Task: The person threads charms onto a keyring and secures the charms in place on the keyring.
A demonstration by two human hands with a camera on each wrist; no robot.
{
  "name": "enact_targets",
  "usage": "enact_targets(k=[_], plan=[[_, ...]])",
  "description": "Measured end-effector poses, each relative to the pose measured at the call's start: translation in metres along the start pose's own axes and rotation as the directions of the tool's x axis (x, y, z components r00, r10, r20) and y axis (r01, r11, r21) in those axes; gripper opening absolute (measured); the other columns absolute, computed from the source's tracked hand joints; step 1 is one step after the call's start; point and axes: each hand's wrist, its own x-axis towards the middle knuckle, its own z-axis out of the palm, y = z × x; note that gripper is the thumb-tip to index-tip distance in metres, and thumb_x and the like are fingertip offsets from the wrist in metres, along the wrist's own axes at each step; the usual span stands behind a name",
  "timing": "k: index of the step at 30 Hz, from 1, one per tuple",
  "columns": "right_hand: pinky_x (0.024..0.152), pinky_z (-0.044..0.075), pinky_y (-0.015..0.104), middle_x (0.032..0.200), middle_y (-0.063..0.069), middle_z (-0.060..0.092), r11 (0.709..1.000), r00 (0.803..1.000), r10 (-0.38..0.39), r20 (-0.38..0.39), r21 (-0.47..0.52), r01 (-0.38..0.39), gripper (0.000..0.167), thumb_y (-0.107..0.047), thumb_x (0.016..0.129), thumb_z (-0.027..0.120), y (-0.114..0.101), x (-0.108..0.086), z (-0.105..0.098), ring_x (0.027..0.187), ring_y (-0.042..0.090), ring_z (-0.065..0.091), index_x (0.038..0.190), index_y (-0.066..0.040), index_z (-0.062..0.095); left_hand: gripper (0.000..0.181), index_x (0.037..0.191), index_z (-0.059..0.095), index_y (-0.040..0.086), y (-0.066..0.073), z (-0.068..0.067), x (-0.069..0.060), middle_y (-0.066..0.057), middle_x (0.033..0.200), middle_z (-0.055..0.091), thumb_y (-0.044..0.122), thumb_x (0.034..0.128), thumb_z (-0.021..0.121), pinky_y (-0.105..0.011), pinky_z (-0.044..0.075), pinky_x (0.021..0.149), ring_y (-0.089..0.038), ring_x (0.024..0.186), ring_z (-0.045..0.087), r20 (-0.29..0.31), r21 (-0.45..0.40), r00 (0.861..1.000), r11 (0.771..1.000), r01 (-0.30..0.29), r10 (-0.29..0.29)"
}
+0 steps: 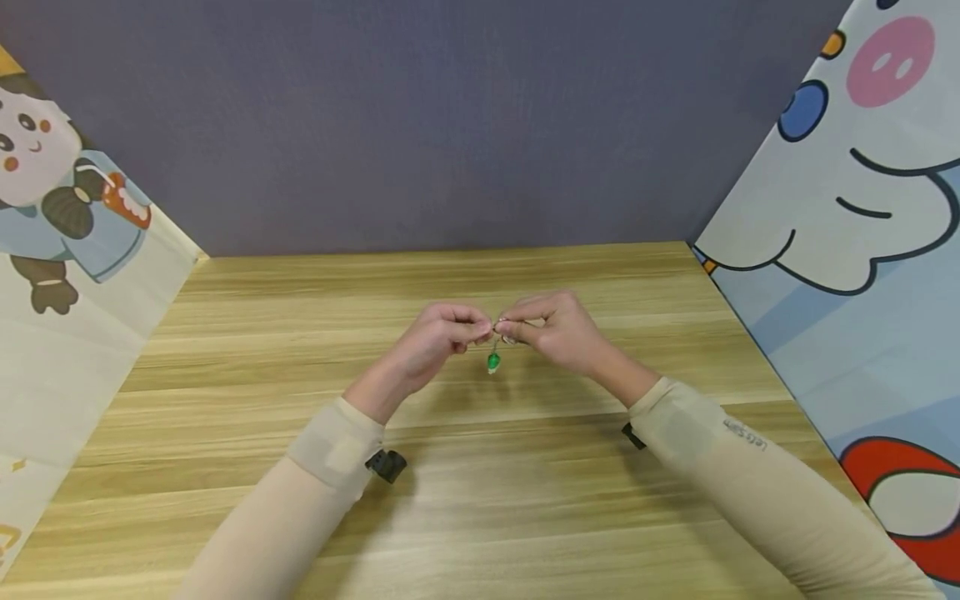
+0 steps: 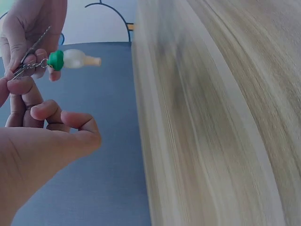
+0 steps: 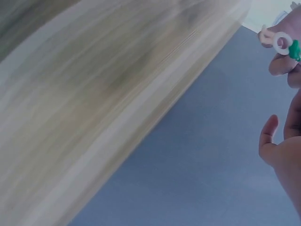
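Note:
A small keychain charm [image 1: 492, 362], green on top and pale below, hangs from a short chain between the hands. My left hand [image 1: 442, 333] pinches the keychain's metal end between thumb and fingertips. Opposite it, almost touching, my right hand [image 1: 558, 333] pinches the metal parts from the other side. In the left wrist view the silver chain [image 2: 36, 65] joins the charm, and a thin, notched metal piece like a key [image 2: 38, 41] sticks up by the right fingers. Fingertips hide the ring itself. Only part of the charm [image 3: 282, 43] shows in the right wrist view.
Both hands are above a wood-grain table [image 1: 480, 500]. A dark grey-blue panel [image 1: 450, 125] stands behind it. Cartoon-printed panels flank the left [image 1: 67, 350] and right [image 1: 825, 217] sides.

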Motion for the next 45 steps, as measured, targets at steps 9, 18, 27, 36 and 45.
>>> enact_targets(k=[9,18,27,36,45], plan=[[0.077,0.064,0.035,0.102,0.008,0.083,0.993,0.998,-0.065,0.010,-0.102,0.065,0.012,-0.010,0.097,0.078,-0.006,-0.001,0.001,0.088,0.019,0.078,0.105,-0.005,0.085,0.021,0.089,0.077,0.017,0.002,-0.002,-0.002,0.009,0.089,0.067,0.010,0.1010,0.061,-0.032,0.036,0.081,-0.011,0.086,0.054,0.058,0.005,0.998,1.000,0.019,-0.019],[0.079,0.064,0.036,0.101,0.009,0.083,0.997,0.998,-0.056,-0.032,-0.049,0.055,0.011,-0.009,0.098,0.077,-0.007,0.000,0.006,0.089,0.020,0.080,0.105,-0.005,0.085,0.025,0.087,0.075,0.021,0.007,0.000,-0.005,0.009,0.089,0.066,0.008,0.1029,0.060,-0.029,0.038,0.078,-0.012,0.088,0.054,0.018,-0.018,1.000,1.000,0.008,-0.008],[0.070,0.057,0.026,0.095,0.014,0.082,0.997,0.997,0.015,-0.077,0.080,-0.009,0.012,-0.009,0.100,0.074,-0.004,-0.002,0.013,0.079,0.018,0.071,0.104,-0.003,0.084,0.025,0.089,0.074,0.017,0.007,0.002,-0.008,0.007,0.092,0.065,0.008,0.1065,0.059,-0.028,0.039,0.077,-0.013,0.088,0.053,-0.022,-0.040,1.000,0.999,-0.017,0.016],[0.057,0.048,0.022,0.089,0.014,0.079,0.980,0.984,0.100,-0.148,0.185,-0.072,0.014,-0.008,0.100,0.074,-0.007,-0.004,0.023,0.062,0.008,0.056,0.106,-0.001,0.084,0.033,0.086,0.074,0.020,0.004,0.005,-0.013,0.008,0.090,0.066,0.003,0.1071,0.055,-0.025,0.042,0.077,-0.010,0.086,0.054,-0.069,-0.172,0.997,0.984,-0.053,0.042],[0.054,0.041,0.024,0.078,0.020,0.071,0.964,0.965,0.081,-0.248,0.266,-0.013,0.015,-0.007,0.102,0.071,-0.007,-0.004,0.032,0.057,0.011,0.048,0.099,0.002,0.083,0.041,0.080,0.072,0.019,-0.004,0.015,-0.012,0.008,0.082,0.067,0.002,0.1089,0.048,-0.028,0.045,0.078,-0.011,0.079,0.057,-0.102,-0.376,0.990,0.917,-0.132,0.101]])
